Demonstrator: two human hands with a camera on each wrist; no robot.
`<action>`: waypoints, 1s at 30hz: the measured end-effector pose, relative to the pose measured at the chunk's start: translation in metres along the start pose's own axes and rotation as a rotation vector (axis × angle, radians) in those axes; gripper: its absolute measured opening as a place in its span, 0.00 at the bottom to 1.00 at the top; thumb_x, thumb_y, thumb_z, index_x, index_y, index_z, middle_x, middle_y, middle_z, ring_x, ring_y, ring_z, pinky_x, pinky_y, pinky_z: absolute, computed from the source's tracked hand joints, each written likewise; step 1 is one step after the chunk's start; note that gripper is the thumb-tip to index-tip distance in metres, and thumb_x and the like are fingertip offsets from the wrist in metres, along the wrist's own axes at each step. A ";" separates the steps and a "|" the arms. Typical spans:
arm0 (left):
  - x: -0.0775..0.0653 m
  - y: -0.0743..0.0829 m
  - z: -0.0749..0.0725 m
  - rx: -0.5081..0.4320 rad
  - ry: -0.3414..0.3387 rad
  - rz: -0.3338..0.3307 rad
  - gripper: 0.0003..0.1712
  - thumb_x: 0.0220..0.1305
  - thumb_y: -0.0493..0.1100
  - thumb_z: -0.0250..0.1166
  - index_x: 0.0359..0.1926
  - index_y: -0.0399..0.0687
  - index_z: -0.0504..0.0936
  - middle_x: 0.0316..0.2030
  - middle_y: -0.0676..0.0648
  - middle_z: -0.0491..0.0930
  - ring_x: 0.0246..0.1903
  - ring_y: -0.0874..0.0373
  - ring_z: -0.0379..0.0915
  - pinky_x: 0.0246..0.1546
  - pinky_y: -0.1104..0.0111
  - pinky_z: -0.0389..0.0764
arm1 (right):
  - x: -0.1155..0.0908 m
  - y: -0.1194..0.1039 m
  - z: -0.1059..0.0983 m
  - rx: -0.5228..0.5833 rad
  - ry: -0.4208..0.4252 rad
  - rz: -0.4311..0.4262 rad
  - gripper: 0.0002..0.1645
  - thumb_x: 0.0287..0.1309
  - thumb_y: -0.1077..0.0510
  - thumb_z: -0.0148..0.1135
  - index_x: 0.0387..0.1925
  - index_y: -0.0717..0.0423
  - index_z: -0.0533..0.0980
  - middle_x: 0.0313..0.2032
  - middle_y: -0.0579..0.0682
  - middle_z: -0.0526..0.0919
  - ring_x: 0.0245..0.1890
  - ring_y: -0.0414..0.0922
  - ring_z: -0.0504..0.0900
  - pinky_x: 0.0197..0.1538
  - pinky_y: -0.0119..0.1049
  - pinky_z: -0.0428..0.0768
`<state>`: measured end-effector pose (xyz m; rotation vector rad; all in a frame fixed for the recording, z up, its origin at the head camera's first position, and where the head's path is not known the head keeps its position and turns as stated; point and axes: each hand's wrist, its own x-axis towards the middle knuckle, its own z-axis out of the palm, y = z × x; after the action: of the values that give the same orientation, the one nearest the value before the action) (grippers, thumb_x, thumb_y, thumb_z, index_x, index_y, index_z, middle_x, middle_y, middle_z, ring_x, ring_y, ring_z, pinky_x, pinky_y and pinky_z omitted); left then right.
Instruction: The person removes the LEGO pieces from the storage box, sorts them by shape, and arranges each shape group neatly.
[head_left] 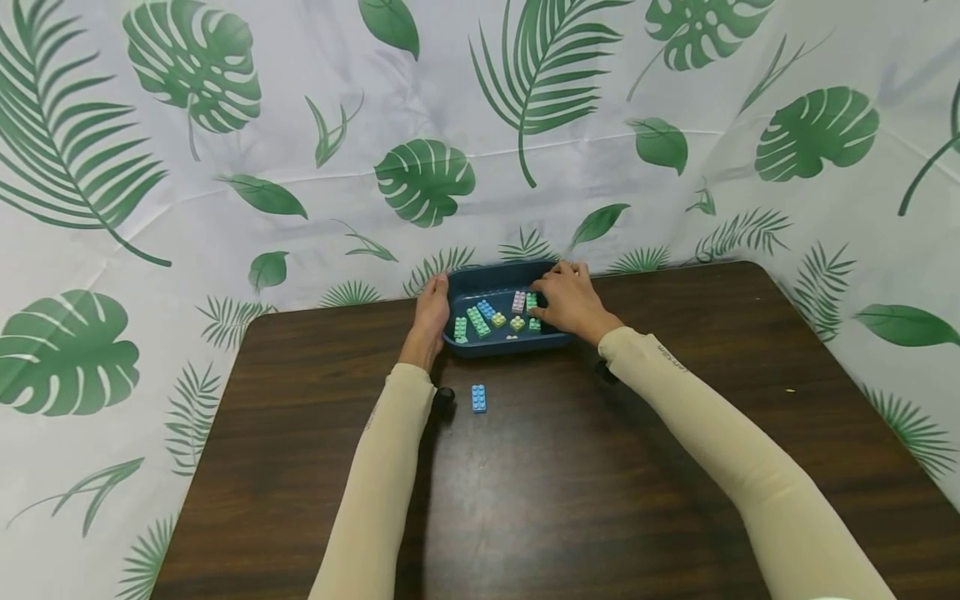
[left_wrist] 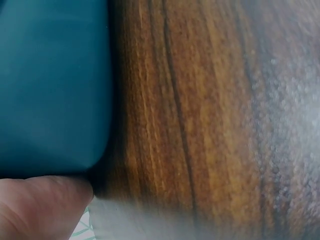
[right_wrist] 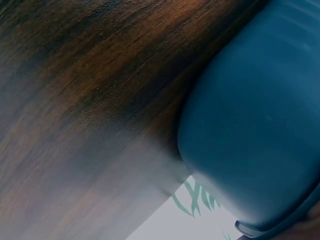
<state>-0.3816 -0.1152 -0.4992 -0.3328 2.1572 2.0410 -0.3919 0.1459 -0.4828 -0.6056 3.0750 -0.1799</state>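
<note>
We see the left hand gripping the near-side end of the tray, fingertips at the rim. The right hand bends over the opposite end, digits reaching inside; whether it pinches the rim or something beneath, we cannot tell. The one tray lies between the hands, on the far part of the table. We judge it light, stiff and smooth, best held by both ends, its loose load apt to slide if tipped. The bricks should prove light, hard and sturdy, suited to a pinch across their sides. Between the hands, inside the tray, we count four green bricks, two yellow bricks, one pink brick and one blue brick. A second blue brick lies near the left wrist, on its inner side. Outward, we find two pale sleeves; beyond the tray, a leaf-printed cloth.
</note>
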 end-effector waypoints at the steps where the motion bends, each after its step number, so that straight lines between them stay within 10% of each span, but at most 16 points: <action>1: 0.000 0.000 0.000 0.000 0.001 -0.001 0.31 0.87 0.60 0.41 0.82 0.62 0.61 0.85 0.51 0.52 0.85 0.49 0.42 0.86 0.50 0.48 | 0.000 0.000 0.000 0.000 -0.001 0.003 0.31 0.67 0.38 0.71 0.65 0.46 0.82 0.64 0.52 0.84 0.69 0.57 0.68 0.69 0.61 0.60; 21: -0.002 0.001 -0.003 -0.012 0.013 -0.034 0.30 0.86 0.61 0.41 0.81 0.64 0.64 0.85 0.52 0.53 0.85 0.49 0.43 0.86 0.49 0.47 | -0.006 -0.008 -0.012 0.084 0.121 -0.045 0.26 0.61 0.43 0.76 0.55 0.51 0.82 0.54 0.55 0.86 0.61 0.57 0.72 0.68 0.61 0.60; 30: 0.000 0.000 0.000 -0.028 -0.023 -0.019 0.32 0.86 0.63 0.41 0.83 0.64 0.61 0.85 0.53 0.51 0.86 0.49 0.41 0.86 0.50 0.47 | -0.045 -0.045 -0.041 -0.057 0.309 -0.341 0.25 0.59 0.39 0.76 0.47 0.50 0.78 0.46 0.51 0.82 0.55 0.54 0.73 0.64 0.59 0.67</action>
<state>-0.3815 -0.1155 -0.4992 -0.3295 2.1059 2.0566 -0.3343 0.1262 -0.4382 -1.2128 3.2464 -0.2034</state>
